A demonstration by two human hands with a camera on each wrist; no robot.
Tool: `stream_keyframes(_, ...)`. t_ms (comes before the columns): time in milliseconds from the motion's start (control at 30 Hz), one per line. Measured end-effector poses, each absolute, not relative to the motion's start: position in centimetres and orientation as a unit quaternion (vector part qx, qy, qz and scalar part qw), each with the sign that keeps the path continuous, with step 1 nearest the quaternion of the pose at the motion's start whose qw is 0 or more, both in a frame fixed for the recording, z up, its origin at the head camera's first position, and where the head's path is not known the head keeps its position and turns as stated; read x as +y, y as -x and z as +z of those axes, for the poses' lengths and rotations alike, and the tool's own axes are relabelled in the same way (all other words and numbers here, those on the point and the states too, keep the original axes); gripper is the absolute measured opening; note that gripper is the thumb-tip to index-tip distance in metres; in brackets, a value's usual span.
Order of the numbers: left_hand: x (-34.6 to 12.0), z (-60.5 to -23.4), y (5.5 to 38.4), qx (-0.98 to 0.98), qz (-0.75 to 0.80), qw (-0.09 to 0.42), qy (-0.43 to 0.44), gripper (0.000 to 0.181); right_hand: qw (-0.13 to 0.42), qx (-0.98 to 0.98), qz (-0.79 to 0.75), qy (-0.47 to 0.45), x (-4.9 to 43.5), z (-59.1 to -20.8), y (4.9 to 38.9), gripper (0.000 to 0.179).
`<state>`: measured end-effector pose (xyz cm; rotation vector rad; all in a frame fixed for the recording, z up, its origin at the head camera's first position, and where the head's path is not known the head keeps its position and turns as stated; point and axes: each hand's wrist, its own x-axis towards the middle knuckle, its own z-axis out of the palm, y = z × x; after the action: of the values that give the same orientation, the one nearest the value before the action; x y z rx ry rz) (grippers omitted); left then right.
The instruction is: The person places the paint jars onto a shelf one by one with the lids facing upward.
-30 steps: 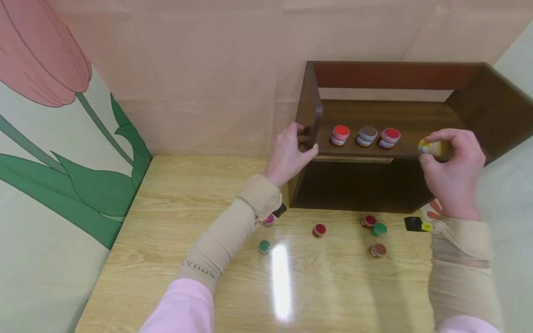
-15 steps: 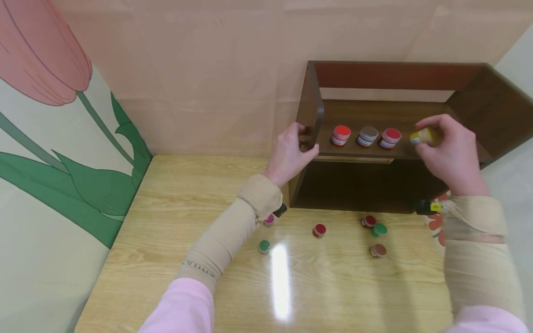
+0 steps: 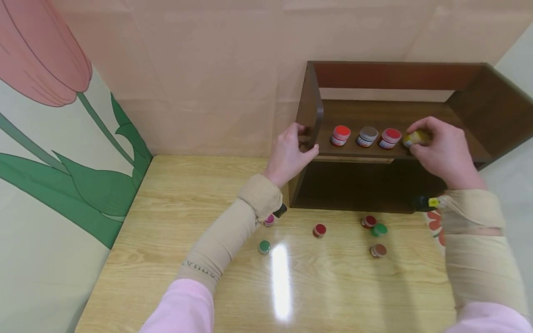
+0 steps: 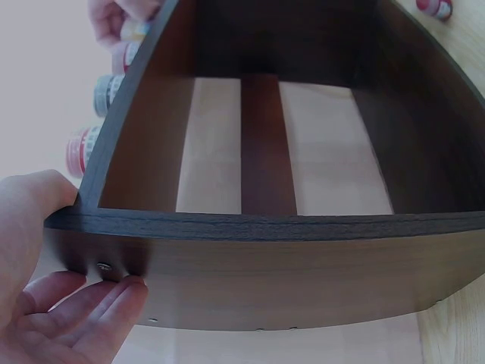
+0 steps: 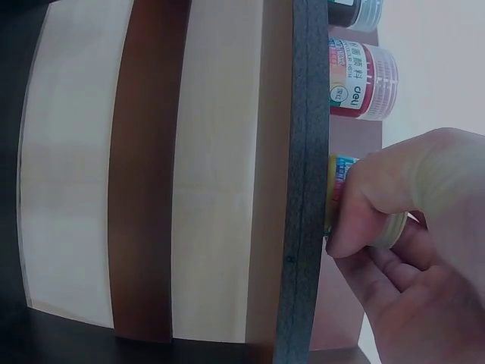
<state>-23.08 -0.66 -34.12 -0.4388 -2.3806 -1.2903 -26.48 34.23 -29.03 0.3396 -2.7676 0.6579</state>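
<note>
A dark brown wooden shelf unit (image 3: 387,111) stands on the table. My left hand (image 3: 287,155) grips its left side panel, thumb at the front edge and fingers against the outer face. With thumb and fingers, my right hand (image 3: 445,148) holds a small yellow paint jar (image 3: 411,138) at the upper board's front; in the right wrist view, the jar's base (image 5: 331,189) is down at the board. Left of it, in a row, are a crimson-lidded jar (image 3: 389,138), a grey-lidded jar (image 3: 367,137) and an orange-red-lidded jar (image 3: 340,135). My right fingers partly cover the yellow jar.
On the wooden table (image 3: 200,185), below the shelf, lie more small jars: a green one (image 3: 379,230) beside a dark red one (image 3: 368,221), a brown one (image 3: 378,250), a red one (image 3: 319,230), another green one (image 3: 264,247) and a magenta one (image 3: 269,220) partly behind my left wrist.
My right hand has carried the yellow paint jar inward over the upper board, then left toward the crimson-lidded jar. The left hand stays on the side panel.
</note>
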Motion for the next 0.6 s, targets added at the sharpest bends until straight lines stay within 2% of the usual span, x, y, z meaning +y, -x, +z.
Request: stream_keyframes(600,-0.55,-34.24,23.14,-0.853,-0.460,0.193,0.150,0.042,0.113,-0.960,0.218,-0.137,34.04,-29.08,26.93,0.035)
